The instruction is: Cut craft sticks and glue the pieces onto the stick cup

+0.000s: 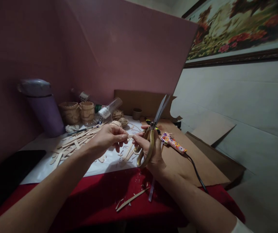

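Note:
My right hand [150, 150] grips gold-handled scissors [153, 127], blades pointing up and slightly apart. Its thumb and forefinger also pinch the end of a small wooden stick piece [130, 137]. My left hand [108, 137] pinches the other end of that same piece, fingertips almost touching the right hand's. Both hands hover over a white sheet [41, 168] strewn with several popsicle sticks [73, 142].
A red cloth [92, 197] holds stick offcuts [130, 200]. A patterned glue gun [172, 143] with a black cord lies on brown cardboard [202, 168]. At the back stand a purple flask [44, 108], two stick-built cups [78, 111], a plastic bottle [109, 108] and twine balls [119, 116].

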Motion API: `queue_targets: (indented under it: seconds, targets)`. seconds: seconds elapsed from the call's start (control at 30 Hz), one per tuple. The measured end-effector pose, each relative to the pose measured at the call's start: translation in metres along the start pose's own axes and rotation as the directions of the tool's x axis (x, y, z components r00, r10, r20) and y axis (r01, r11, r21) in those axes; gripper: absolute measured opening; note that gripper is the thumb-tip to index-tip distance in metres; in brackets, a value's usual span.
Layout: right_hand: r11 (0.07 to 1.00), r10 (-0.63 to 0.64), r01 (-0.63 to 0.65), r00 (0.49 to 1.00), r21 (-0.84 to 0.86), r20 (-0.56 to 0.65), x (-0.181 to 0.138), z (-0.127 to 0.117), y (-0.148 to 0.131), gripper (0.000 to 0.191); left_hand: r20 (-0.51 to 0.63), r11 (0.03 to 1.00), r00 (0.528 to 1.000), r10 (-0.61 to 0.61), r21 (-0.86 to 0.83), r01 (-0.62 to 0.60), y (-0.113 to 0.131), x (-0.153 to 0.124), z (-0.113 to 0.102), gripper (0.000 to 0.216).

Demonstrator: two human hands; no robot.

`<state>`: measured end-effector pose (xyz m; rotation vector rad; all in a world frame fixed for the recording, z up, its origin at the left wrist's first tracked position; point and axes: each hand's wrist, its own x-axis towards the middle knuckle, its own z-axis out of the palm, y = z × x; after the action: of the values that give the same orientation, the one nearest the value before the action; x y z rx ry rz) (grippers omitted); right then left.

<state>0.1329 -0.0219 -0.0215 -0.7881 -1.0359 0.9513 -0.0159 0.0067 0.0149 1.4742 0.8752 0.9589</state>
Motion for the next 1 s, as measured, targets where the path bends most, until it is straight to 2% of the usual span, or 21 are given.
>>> queue_targets:
  seconds: [0.1, 0.4, 0.5, 0.57, 0.63, 0.7, 0.77, 0.83, 1.0]
  targets:
    - [1.0, 0.004, -0.005, 1.0, 0.03, 0.004, 0.003, -0.002, 0.0, 0.038, 0.04, 0.998, 0.997, -0.066, 0.02, 0.065, -0.001, -0.001, 0.003, 0.02]
    - [0.996, -0.019, 0.018, 1.0, 0.082, 0.011, 0.004, -0.004, 0.003, 0.039, 0.049, 0.986, 0.993, -0.105, -0.129, 0.111, -0.003, -0.001, 0.007, 0.019]
    - [0.996, 0.01, -0.012, 1.0, 0.094, 0.024, 0.005, -0.003, 0.004, 0.041, 0.036, 0.982, 0.995, -0.09, -0.165, 0.095, -0.003, 0.0, 0.008, 0.019]
    - [0.994, 0.06, -0.065, 0.996, 0.091, 0.061, 0.005, -0.003, 0.004, 0.047, -0.012, 0.978, 0.999, -0.048, -0.206, 0.044, -0.002, 0.001, 0.007, 0.02]
    - [0.982, 0.162, -0.173, 0.977, 0.073, 0.135, 0.002, -0.002, 0.001, 0.062, -0.076, 0.966, 0.997, 0.001, -0.257, -0.021, -0.001, 0.002, 0.005, 0.019]
    - [0.956, 0.276, -0.29, 0.935, 0.033, 0.224, -0.003, -0.001, -0.002, 0.078, -0.128, 0.951, 0.991, 0.033, -0.3, -0.07, 0.001, 0.002, 0.003, 0.019]
    - [0.935, 0.345, -0.355, 0.892, -0.018, 0.292, -0.009, 0.0, -0.006, 0.087, -0.169, 0.939, 0.985, 0.046, -0.329, -0.1, 0.003, 0.002, 0.001, 0.019]
    - [0.932, 0.36, -0.351, 0.866, -0.091, 0.346, -0.014, 0.001, -0.008, 0.084, -0.206, 0.928, 0.978, 0.045, -0.353, -0.117, 0.006, 0.0, 0.0, 0.019]
    - [0.938, 0.324, -0.218, 0.828, -0.268, 0.459, -0.018, 0.001, -0.01, 0.074, -0.266, 0.913, 0.963, 0.033, -0.383, -0.137, 0.011, -0.003, 0.001, 0.021]
